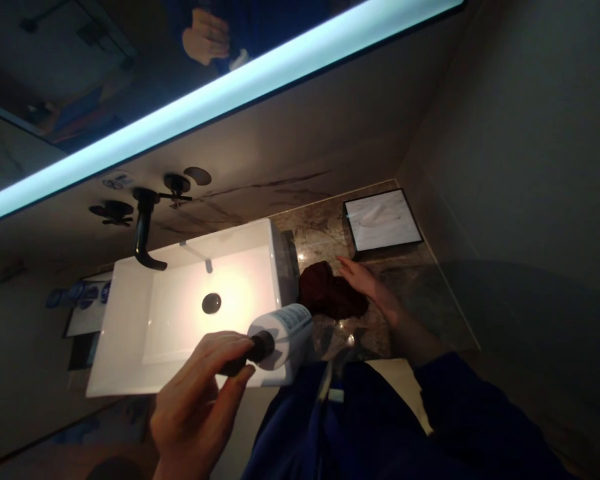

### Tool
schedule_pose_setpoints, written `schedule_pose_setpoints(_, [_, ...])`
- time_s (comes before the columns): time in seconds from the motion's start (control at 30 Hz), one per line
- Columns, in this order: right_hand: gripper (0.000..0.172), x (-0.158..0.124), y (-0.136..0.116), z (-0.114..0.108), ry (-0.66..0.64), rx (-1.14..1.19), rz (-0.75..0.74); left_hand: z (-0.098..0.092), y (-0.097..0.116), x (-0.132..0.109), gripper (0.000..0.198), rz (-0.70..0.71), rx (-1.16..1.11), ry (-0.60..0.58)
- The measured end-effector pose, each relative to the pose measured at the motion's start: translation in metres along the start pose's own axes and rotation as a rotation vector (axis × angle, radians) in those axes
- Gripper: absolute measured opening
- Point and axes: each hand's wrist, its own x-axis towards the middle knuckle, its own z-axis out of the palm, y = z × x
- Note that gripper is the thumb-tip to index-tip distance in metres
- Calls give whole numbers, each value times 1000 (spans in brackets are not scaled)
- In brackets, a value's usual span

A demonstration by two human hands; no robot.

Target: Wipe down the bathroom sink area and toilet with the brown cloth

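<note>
My left hand is closed on the dark pump top of a white pump bottle. The bottle is tilted, its labelled body pointing away to the right, over the near right corner of the white sink. On the stone counter right of the sink lies a crumpled dark red cloth. Along the cloth's right edge is my right hand, fingers stretched out and apparently touching it. I cannot see its palm side.
A black tap with cross handles comes from the wall above the sink. Behind my right hand stands a tissue box with a marble-look top. Blue-and-white items sit left of the sink. A lit mirror edge crosses above.
</note>
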Motion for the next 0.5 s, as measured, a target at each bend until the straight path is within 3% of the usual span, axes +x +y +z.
schedule_pose_setpoints(0.07, [41,2,-5,2,21,-88,-30,-2,-3,-2,35,-9,9,20])
schedule_pose_setpoints(0.17, [45,-18,-9,21,9,-370,-217,-3,-7,-2,37,-2,-5,35])
schedule_pose_setpoints(0.3, [60,-30,3,58,-264,-820,-385,-4,-10,2,34,-13,3,21])
schedule_pose_setpoints(0.37, [61,-8,10,71,-293,-945,-351,-5,-9,5,32,-14,5,7])
schedule_pose_setpoints(0.5, [62,85,0,89,-32,-1021,-58,-11,-6,11,30,-21,15,18])
